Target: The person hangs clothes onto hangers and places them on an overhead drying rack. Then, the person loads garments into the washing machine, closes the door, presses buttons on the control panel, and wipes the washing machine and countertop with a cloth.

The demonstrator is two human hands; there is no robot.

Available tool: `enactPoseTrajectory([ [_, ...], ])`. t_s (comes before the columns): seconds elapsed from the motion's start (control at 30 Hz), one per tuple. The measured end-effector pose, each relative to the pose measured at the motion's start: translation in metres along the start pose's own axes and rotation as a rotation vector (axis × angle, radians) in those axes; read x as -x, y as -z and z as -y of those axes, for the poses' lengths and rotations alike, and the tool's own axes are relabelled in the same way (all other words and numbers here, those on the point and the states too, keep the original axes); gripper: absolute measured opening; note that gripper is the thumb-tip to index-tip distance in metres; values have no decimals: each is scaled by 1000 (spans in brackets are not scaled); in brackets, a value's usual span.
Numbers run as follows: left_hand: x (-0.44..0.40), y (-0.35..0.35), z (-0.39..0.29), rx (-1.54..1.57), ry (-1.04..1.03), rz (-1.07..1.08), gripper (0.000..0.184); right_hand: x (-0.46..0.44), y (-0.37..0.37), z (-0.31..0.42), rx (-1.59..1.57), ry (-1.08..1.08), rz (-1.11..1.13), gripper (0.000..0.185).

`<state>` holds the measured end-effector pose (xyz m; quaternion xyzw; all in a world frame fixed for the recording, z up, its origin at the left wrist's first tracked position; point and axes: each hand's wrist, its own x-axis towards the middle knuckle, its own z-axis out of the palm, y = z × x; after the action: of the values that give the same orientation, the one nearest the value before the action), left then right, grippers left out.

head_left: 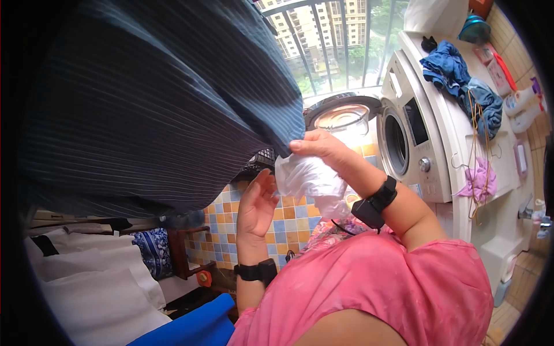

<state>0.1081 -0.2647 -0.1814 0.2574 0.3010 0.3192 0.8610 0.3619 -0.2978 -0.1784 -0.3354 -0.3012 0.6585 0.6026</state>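
A large dark blue striped cloth hangs across the upper left of the head view. My right hand pinches its lower corner, thumb on top. Directly below those fingers hangs a crumpled white cloth; whether the same hand grips it or it only hangs there, I cannot tell. My left hand is raised to the left of the white cloth, fingers apart and holding nothing. Part of its fingertips lies close to the edge of the striped cloth.
A front-loading washing machine stands at right, its round door swung open. Blue clothes, wire hangers and a pink cloth lie on the counter. White fabric sits lower left. A barred window is ahead.
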Motion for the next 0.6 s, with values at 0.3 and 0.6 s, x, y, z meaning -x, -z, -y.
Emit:
enactPoseTrajectory([
  [0.3,-27,-45,4,115,-138,99,36,11,-28,-12,-99,48,113,20],
  [0.6,35,-46,-23,14,-164,-32,40,8,-60,10,-428,69,144,30],
])
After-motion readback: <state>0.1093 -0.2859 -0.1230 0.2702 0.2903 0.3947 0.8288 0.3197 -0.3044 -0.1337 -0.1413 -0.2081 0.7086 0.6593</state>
